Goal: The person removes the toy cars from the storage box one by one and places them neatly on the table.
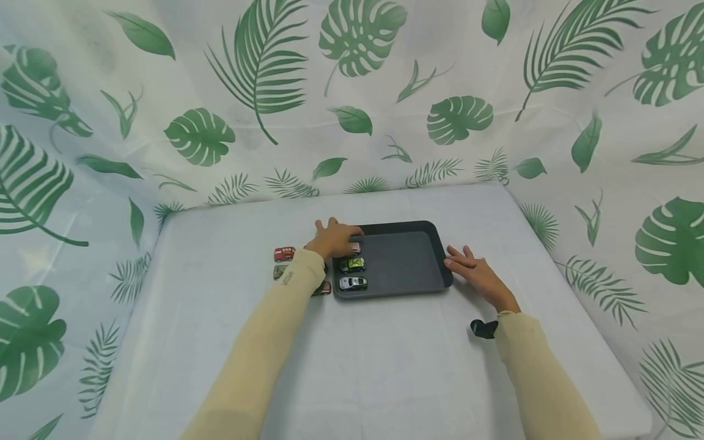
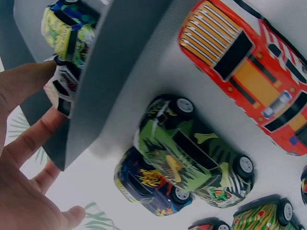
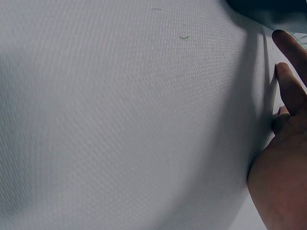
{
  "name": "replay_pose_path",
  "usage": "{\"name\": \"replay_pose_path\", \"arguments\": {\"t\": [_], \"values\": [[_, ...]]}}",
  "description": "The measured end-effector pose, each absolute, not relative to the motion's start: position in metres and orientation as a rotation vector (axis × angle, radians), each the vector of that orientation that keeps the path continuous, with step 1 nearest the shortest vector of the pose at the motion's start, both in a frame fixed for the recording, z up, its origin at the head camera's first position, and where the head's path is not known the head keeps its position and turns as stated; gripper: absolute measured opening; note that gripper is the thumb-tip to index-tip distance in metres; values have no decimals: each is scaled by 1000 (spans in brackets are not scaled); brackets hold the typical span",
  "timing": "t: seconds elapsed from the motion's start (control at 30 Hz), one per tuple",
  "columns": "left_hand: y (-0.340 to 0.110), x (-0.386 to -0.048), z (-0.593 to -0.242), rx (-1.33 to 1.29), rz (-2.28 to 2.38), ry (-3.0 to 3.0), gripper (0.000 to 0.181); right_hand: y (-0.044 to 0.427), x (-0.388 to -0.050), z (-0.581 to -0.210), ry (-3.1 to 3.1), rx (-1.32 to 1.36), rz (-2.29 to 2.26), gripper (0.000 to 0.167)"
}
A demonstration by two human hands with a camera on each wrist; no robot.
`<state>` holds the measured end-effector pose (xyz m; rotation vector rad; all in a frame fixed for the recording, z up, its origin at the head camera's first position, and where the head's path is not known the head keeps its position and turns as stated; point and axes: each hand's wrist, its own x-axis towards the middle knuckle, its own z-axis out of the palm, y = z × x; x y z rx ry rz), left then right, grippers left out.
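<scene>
My left hand (image 1: 332, 239) is over the left end of a dark grey tray (image 1: 404, 263). Its thumb and a finger pinch a small white toy car (image 2: 63, 88) just inside the tray wall (image 2: 115, 62). Next to that car in the tray are a yellow-green toy car (image 1: 353, 264) and, nearer the front, a silver toy car (image 1: 353, 283). My right hand (image 1: 480, 278) lies by the tray's right edge, fingers extended and holding nothing. Whether its fingertips touch the rim I cannot tell.
Left of the tray, several toy cars stand on the white tabletop (image 1: 407, 366): a red and orange one (image 2: 259, 76), a green one (image 2: 192, 158), a dark blue one (image 2: 148, 184) and a striped one (image 2: 264, 215). A leaf-patterned curtain (image 1: 385, 122) hangs behind.
</scene>
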<state>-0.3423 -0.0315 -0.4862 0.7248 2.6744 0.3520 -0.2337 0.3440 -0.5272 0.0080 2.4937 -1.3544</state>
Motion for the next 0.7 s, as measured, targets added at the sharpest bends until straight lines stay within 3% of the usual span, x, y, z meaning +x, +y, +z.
{"name": "replay_pose_path", "arguments": {"t": [0.7], "values": [[-34,-340,-497,801,297,2701,39,346,-235,-529,2505,27,-1329,69]]}}
